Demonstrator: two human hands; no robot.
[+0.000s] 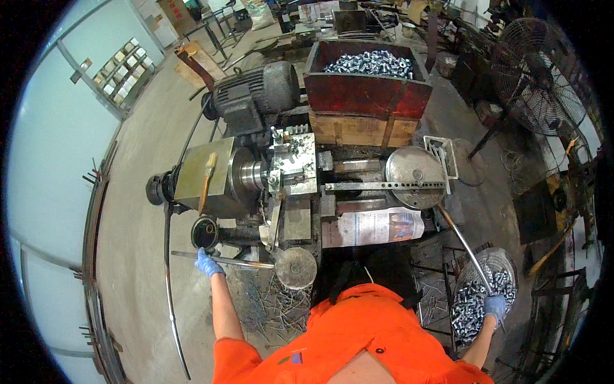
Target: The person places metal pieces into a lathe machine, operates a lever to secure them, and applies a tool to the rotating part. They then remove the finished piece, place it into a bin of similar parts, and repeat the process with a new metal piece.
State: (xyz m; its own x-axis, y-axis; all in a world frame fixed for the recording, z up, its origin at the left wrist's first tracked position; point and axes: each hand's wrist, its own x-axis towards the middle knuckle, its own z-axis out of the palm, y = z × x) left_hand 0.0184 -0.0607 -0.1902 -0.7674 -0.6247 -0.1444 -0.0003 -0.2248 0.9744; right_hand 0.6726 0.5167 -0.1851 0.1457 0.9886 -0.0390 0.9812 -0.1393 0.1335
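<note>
My left hand (209, 262), in a blue glove, is closed around a metal lever (249, 263) that runs to a round metal disc (295, 269). Just beyond that hand sits a dark round pot (204, 232). At the right, my right hand (494, 307), also gloved in blue, grips a long metal rod (464, 239) slanting down from a large round plate (416, 177). Between them is a lathe-like machine with a spindle (249, 173) and a metal tool block (294, 163). A perforated flat bar (364, 186) reaches across to the plate.
A round basket (502, 256) of small metal parts stands beside my right hand. Beyond the machine, a red bin (364, 93) holds more parts. A motor (256, 89), a brush (208, 179), a newspaper (371, 227) and a standing fan (537, 77) are around.
</note>
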